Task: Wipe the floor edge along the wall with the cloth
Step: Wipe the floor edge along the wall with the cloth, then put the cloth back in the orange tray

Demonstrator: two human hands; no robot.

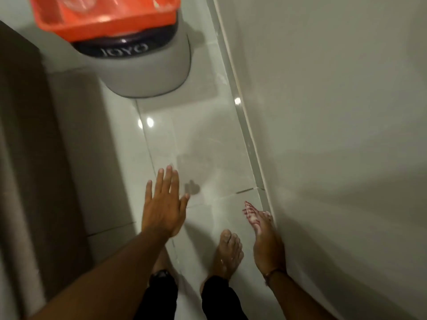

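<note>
My left hand point(163, 204) hovers over the glossy tiled floor point(208, 144), palm down, fingers spread, holding nothing. My right hand point(265, 241) is low beside the wall point(335, 112), close to the floor edge point(250, 144), a grey skirting strip running away from me. A small piece of white cloth with red stripes point(250, 211) shows past its fingertips; the hand seems closed on it, and most of the cloth is hidden. My bare right foot point(228, 252) stands between the hands.
A grey round bin point(150, 72) with a dark lid stands on the floor ahead, with an orange plastic tray point(104, 17) on top of it. A brown panel or curtain point(27, 146) borders the left side. Open tile lies between the bin and my feet.
</note>
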